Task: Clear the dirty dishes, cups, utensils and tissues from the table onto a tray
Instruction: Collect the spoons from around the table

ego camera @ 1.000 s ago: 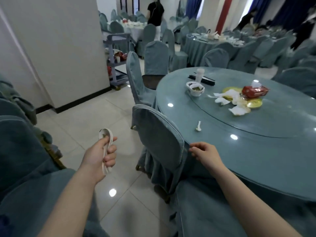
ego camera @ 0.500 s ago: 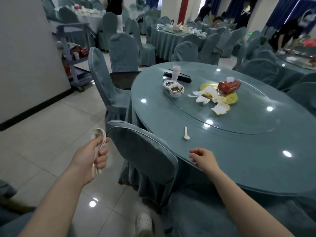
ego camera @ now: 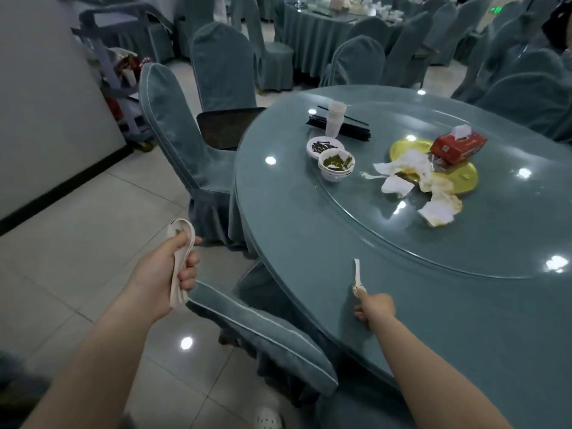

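The right hand (ego camera: 376, 308) reaches out over the near rim of the round table (ego camera: 309, 249), its fingertips touching the bowl end of a white spoon (ego camera: 357, 277) that lies flat on the glass with its handle pointing away from the hand; whether the fingers have closed on it yet I cannot tell, since the hand covers its own grip, but they look gathered at the spoon's tip rather than spread. The spoon lies alone near the table edge, well apart from everything else, which is likely why it is taken first. Out to the side and off the table, the left hand (ego camera: 168, 267) is clamped around a bundle of white spoons (ego camera: 181, 261), bowls upward and handles hanging below the fist, held over the back of the nearest chair (ego camera: 263, 332); gathering them in one fist keeps the other hand free to pick. Farther from the right hand, on the glass turntable (ego camera: 464, 243), stand two stacked white bowls (ego camera: 336, 165) with green residue, with a small dish (ego camera: 325, 147) of dark scraps touching them from behind, then a stack of plastic cups (ego camera: 334, 119) beside black chopsticks (ego camera: 356, 128). Off to the right of those, crumpled stained tissues (ego camera: 411, 174) spill over a yellow plate (ego camera: 464, 178) that also carries a red tissue box (ego camera: 458, 147). No tray is plainly in view; a cart (ego camera: 123, 88) by the wall beyond the left hand may be where things go.
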{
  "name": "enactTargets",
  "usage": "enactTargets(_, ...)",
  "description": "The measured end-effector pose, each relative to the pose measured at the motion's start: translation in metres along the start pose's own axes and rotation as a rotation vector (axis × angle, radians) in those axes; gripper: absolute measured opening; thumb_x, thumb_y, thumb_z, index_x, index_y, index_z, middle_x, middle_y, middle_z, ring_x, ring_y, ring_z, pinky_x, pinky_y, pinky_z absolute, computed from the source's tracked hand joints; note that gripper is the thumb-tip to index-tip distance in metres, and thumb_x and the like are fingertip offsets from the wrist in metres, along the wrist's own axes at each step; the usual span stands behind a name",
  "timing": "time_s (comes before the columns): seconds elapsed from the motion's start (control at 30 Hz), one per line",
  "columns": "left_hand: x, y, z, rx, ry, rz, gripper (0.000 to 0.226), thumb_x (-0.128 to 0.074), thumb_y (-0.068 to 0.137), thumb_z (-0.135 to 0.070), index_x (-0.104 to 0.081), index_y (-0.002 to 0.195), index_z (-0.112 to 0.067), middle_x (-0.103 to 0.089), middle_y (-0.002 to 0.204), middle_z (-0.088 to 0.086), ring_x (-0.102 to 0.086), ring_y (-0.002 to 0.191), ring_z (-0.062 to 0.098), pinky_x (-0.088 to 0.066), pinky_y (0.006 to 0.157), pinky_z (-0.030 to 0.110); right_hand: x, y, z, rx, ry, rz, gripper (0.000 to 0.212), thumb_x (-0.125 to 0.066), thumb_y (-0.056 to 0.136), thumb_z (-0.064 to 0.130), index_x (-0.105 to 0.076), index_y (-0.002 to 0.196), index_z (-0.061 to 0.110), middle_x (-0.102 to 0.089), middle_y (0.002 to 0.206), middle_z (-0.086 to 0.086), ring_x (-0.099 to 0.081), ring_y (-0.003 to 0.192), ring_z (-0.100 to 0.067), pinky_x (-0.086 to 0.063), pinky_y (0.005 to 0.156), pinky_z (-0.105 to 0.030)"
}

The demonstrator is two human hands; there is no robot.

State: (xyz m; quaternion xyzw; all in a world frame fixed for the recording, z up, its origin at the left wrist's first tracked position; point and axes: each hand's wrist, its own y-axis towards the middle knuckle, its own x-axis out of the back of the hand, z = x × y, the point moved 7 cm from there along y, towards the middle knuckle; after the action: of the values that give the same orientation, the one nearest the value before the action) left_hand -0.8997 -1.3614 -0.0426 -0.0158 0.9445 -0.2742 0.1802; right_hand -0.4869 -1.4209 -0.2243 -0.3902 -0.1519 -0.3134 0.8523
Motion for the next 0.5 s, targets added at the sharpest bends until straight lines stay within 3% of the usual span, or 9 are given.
enactTargets(0.07,-0.005,0.017,-0.001,0.026,0.006,0.004,0.023,-0.040,0.099,-0.034,-0.053,0.096,-0.014,-0.044,0.055,-0.002,-0.031,0.034,0.006,-0.027,0.031,0.014,-0.006,0.007,0.003,-0.032,0.006,0.006,0.017,-0.059,0.083,0.008,-0.066,0.071,-0.001,-0.066,0.054,-0.011,-0.059,0.047,-0.024,-0.042,0.049,-0.027)
enactTargets(0.13,-0.007,0.032,-0.002,0.049,0.001,0.013,0.025,-0.039,0.099,-0.035,-0.053,0.099,-0.014,-0.046,0.058,-0.001,-0.034,0.036,0.007,-0.030,0.033,0.016,-0.014,0.004,0.015,0.001,0.020,0.013,0.010,-0.055,0.081,0.002,-0.062,0.075,0.004,-0.066,0.055,-0.009,-0.057,0.048,-0.020,-0.042,0.049,-0.026)
enactTargets(0.23,-0.007,0.053,-0.006,0.066,-0.024,0.049,0.029,-0.039,0.098,-0.037,-0.054,0.103,-0.013,-0.050,0.062,0.001,-0.037,0.040,0.008,-0.035,0.036,0.017,-0.030,-0.012,0.046,0.097,0.052,0.047,0.006,-0.055,0.081,0.004,-0.059,0.085,0.007,-0.065,0.063,-0.009,-0.055,0.048,-0.017,-0.041,0.048,-0.026)
enactTargets(0.5,0.021,0.100,-0.039,0.135,-0.112,0.148,0.041,-0.039,0.096,-0.045,-0.059,0.104,-0.010,-0.065,0.067,0.005,-0.050,0.049,0.014,-0.048,0.047,0.023,-0.093,-0.092,0.175,0.447,0.086,0.171,0.016,-0.059,0.086,0.010,-0.069,0.081,0.022,-0.065,0.070,-0.001,-0.050,0.055,-0.012,-0.041,0.050,-0.024)
